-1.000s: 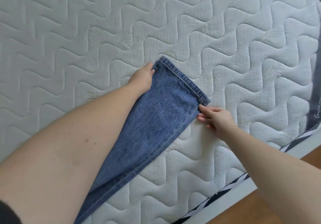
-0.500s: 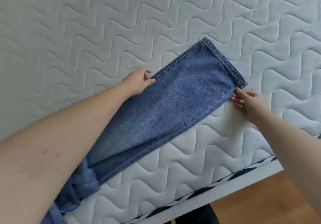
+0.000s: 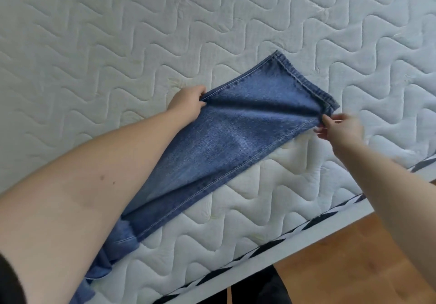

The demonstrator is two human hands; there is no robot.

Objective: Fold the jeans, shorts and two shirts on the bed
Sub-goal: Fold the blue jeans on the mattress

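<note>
two hands clamped on the jeans [image 3: 236, 143] leg stretched over the bed [image 3: 118, 44], left hand [image 3: 188, 101] pinching the far seam, right hand [image 3: 339, 126] the hem corner; risk of uneven pull skewing or bunching the layers.

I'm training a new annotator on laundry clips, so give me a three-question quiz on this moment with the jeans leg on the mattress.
1. True or false: the left hand has a grip on the side edge of the blue denim jeans leg.
2. The right hand pinches: A) the hem corner B) the waistband C) nothing.
3. What does the jeans leg lie on?

Key: 1 true. 2 A. 3 The white quilted mattress.
</note>
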